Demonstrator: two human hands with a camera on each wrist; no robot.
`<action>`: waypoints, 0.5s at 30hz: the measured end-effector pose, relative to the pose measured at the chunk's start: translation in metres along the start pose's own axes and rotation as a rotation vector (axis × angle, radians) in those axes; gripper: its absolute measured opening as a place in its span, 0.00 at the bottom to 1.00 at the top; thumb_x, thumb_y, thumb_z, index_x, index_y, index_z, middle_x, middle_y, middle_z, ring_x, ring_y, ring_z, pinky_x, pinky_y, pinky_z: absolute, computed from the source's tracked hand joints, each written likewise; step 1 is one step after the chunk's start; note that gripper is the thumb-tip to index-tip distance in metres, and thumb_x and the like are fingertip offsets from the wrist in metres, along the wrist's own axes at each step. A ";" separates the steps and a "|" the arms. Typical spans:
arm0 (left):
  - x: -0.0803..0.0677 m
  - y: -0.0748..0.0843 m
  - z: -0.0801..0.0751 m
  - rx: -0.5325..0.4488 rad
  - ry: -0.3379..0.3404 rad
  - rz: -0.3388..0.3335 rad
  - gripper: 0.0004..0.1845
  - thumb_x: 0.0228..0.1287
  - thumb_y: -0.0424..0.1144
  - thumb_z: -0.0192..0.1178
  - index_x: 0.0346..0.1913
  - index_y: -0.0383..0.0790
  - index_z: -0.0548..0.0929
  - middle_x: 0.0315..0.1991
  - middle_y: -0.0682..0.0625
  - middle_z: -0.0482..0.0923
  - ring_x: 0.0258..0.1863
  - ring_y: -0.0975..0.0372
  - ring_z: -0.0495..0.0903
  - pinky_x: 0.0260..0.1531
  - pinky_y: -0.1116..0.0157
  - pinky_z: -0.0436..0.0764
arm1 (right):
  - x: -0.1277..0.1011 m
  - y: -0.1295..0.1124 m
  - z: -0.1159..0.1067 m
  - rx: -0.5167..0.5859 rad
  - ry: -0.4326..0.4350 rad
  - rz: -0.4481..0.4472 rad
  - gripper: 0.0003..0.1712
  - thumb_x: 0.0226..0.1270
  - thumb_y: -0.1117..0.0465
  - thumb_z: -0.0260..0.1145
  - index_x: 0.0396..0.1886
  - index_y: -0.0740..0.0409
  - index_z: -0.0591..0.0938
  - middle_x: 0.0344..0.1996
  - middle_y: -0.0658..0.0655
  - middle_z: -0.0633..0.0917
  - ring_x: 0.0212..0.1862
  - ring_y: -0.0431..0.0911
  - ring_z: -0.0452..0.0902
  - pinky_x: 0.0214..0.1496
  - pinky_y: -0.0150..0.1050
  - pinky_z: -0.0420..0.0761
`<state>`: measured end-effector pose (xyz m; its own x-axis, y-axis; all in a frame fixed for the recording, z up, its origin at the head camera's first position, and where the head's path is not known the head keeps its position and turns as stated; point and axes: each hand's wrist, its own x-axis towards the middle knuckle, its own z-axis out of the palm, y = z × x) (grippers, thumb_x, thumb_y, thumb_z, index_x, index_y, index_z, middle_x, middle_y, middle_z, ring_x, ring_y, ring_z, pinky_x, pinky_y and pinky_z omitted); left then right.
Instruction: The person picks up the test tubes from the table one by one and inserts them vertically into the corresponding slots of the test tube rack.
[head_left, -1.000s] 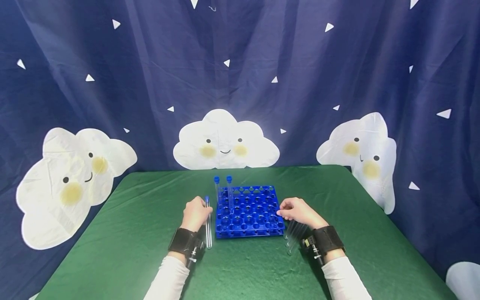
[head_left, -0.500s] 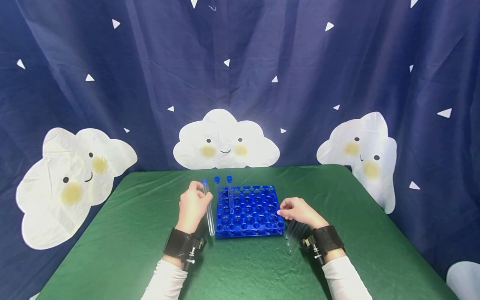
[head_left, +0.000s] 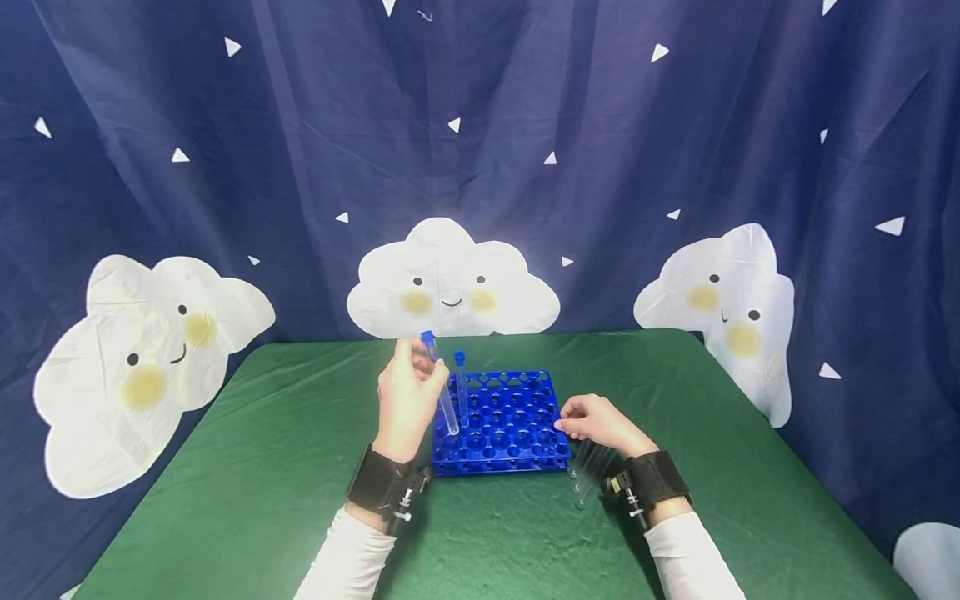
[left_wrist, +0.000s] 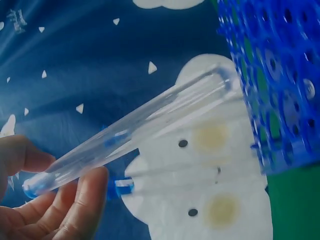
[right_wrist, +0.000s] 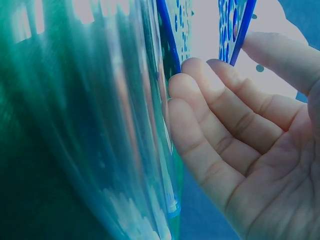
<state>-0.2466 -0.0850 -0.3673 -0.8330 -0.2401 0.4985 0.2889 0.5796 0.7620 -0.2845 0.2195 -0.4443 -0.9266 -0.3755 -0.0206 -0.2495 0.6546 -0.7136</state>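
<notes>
In the head view my left hand [head_left: 405,398] pinches a clear test tube [head_left: 448,410] with a blue cap. The tube hangs tilted over the left part of a blue test tube rack [head_left: 517,417], its rounded end low and to the right. The left wrist view has thumb and fingers around the tube [left_wrist: 150,120] near its capped end. Another capped tube [head_left: 461,392] stands upright in the rack. At the rack's right edge, my right hand [head_left: 600,423] grips the top plate between thumb and forefinger, as the right wrist view shows.
Several loose clear tubes [head_left: 590,468] lie on the green table [head_left: 495,533] beneath and beside my right hand. A dark blue curtain [head_left: 480,167] with clouds hangs behind the table. Each wrist wears a black strap with a camera.
My left hand has lifted the capped tube from beside the rack and carried it up and right over it. It now covers one standing tube. The right hand stays put.
</notes>
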 end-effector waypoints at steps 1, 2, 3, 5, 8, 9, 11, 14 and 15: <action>0.000 0.002 0.002 -0.011 -0.003 0.011 0.15 0.58 0.40 0.64 0.46 0.41 0.74 0.31 0.48 0.82 0.30 0.57 0.83 0.33 0.59 0.83 | 0.000 0.000 0.000 0.000 -0.001 -0.002 0.10 0.66 0.57 0.66 0.35 0.60 0.81 0.26 0.51 0.82 0.30 0.44 0.79 0.34 0.36 0.82; -0.001 0.005 0.005 -0.017 -0.004 0.026 0.15 0.58 0.40 0.64 0.46 0.41 0.73 0.32 0.48 0.82 0.31 0.57 0.83 0.34 0.59 0.83 | 0.000 0.000 0.000 0.000 -0.001 -0.002 0.10 0.66 0.57 0.66 0.35 0.60 0.81 0.26 0.51 0.82 0.30 0.45 0.79 0.34 0.36 0.82; -0.002 0.007 0.008 -0.024 -0.006 0.042 0.15 0.58 0.39 0.64 0.46 0.41 0.73 0.33 0.48 0.82 0.32 0.57 0.83 0.34 0.59 0.83 | 0.000 0.000 0.000 0.000 -0.001 -0.002 0.10 0.66 0.57 0.66 0.35 0.61 0.81 0.26 0.51 0.82 0.30 0.45 0.79 0.34 0.36 0.82; -0.003 0.010 0.014 -0.025 -0.012 0.076 0.15 0.59 0.39 0.64 0.46 0.42 0.73 0.33 0.49 0.81 0.32 0.58 0.83 0.35 0.59 0.83 | 0.000 0.000 0.000 0.001 -0.001 -0.001 0.10 0.66 0.57 0.66 0.35 0.60 0.81 0.26 0.51 0.82 0.31 0.45 0.79 0.34 0.36 0.82; -0.004 0.013 0.025 -0.017 -0.020 0.135 0.14 0.60 0.39 0.63 0.45 0.41 0.73 0.34 0.49 0.81 0.33 0.59 0.82 0.35 0.60 0.83 | 0.001 0.001 0.001 0.000 0.002 -0.001 0.10 0.66 0.57 0.67 0.35 0.61 0.81 0.26 0.53 0.82 0.30 0.46 0.79 0.34 0.38 0.83; -0.005 0.014 0.028 -0.015 -0.024 0.150 0.13 0.60 0.38 0.63 0.45 0.42 0.73 0.34 0.50 0.80 0.33 0.59 0.82 0.35 0.61 0.84 | 0.001 0.001 0.001 0.000 0.003 0.000 0.10 0.66 0.57 0.67 0.35 0.61 0.81 0.26 0.53 0.82 0.30 0.46 0.79 0.35 0.39 0.83; -0.006 0.013 0.034 -0.004 -0.032 0.180 0.13 0.61 0.38 0.62 0.46 0.42 0.73 0.34 0.50 0.79 0.33 0.60 0.82 0.35 0.63 0.85 | 0.001 0.001 0.001 0.001 0.004 0.004 0.10 0.65 0.57 0.67 0.35 0.61 0.81 0.26 0.53 0.82 0.30 0.46 0.78 0.35 0.40 0.84; -0.007 0.012 0.041 0.018 -0.043 0.214 0.12 0.64 0.37 0.61 0.47 0.41 0.73 0.35 0.50 0.78 0.34 0.60 0.82 0.36 0.63 0.85 | 0.000 0.000 0.001 -0.004 0.000 0.006 0.10 0.65 0.57 0.67 0.35 0.60 0.81 0.26 0.54 0.82 0.30 0.46 0.79 0.35 0.40 0.84; -0.007 0.011 0.043 0.024 -0.043 0.223 0.12 0.65 0.37 0.61 0.48 0.41 0.72 0.36 0.49 0.78 0.35 0.60 0.82 0.36 0.63 0.85 | 0.000 0.000 0.001 -0.002 0.001 0.011 0.10 0.65 0.57 0.67 0.35 0.60 0.81 0.26 0.53 0.83 0.30 0.46 0.79 0.35 0.40 0.84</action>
<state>-0.2576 -0.0436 -0.3799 -0.7693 -0.0712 0.6350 0.4571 0.6331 0.6248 -0.2843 0.2183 -0.4451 -0.9294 -0.3680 -0.0277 -0.2400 0.6598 -0.7121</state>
